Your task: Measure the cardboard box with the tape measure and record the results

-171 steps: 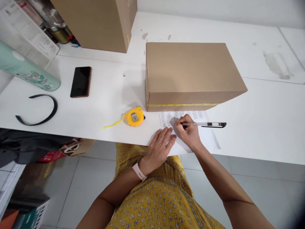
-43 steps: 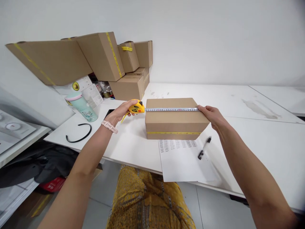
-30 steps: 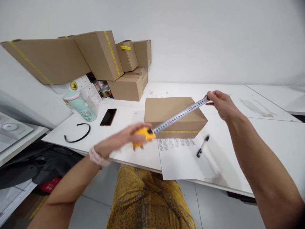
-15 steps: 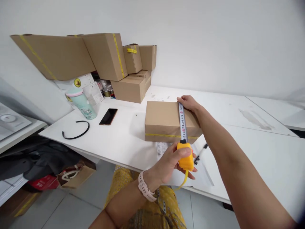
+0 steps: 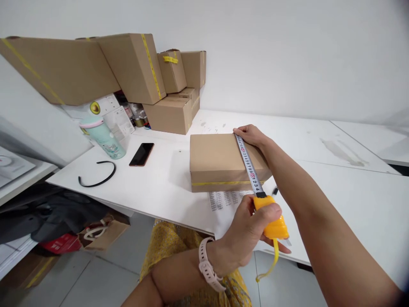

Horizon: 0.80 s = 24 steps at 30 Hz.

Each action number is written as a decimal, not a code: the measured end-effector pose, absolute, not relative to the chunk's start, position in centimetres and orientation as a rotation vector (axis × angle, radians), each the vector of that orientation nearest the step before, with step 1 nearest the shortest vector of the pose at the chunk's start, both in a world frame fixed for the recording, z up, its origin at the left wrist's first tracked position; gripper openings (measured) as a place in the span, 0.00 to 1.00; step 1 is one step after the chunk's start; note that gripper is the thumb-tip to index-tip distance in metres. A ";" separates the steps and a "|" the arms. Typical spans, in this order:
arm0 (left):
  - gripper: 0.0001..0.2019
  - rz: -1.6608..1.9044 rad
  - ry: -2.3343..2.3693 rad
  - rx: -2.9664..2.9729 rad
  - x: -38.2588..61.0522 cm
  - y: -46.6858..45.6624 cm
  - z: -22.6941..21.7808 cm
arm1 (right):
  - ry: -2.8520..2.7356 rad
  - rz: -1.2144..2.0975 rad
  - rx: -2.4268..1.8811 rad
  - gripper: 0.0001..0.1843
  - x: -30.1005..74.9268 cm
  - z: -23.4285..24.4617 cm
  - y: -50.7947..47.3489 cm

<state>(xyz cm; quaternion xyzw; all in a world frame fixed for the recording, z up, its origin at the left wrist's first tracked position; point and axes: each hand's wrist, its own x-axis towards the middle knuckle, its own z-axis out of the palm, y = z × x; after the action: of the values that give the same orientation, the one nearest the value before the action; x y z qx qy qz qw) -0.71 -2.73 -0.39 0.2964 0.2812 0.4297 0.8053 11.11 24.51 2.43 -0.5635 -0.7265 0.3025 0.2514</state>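
Observation:
A brown cardboard box [image 5: 217,160] with a yellow tape line lies on the white table [image 5: 159,183]. My left hand [image 5: 247,232] is closed round the yellow tape measure [image 5: 271,219] just in front of the box. Its white blade [image 5: 247,164] runs from the case back across the right part of the box's top. My right hand [image 5: 251,134] pinches the blade's end at the far top edge of the box. A printed sheet of paper [image 5: 223,200] lies under the box's near side, partly hidden by my hand.
Several cardboard boxes [image 5: 134,72] are stacked at the back left. A mint bottle [image 5: 100,136], a dark phone [image 5: 141,154] and a black curved band [image 5: 96,179] lie left of the box. A bag and dark clothing sit below the table's left end.
The tape lay along the box's length, then swung round to run front to back. My left hand has drawn the yellow case nearer to me and slightly right; my right hand stays on the far edge.

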 end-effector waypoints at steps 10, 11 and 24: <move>0.33 0.866 0.597 0.691 -2.0 -2.4 -0.2 | -1.943 0.826 -1.468 0.31 12.1 2.6 24.7; 0.32 0.861 0.597 0.724 -3.0 -2.7 -0.2 | -1.863 0.807 -1.425 0.32 12.6 2.9 24.6; 0.30 1.256 1.155 1.043 -15.6 -2.2 -5.3 | -1.616 0.770 -1.421 0.42 19.6 -2.4 9.9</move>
<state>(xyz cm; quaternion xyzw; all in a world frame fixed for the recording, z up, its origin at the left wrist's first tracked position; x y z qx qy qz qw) -15.60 -2.19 -5.29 0.4387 0.4862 0.5284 0.5404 19.61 9.93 -2.38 -0.5657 -0.6433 0.3065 0.4150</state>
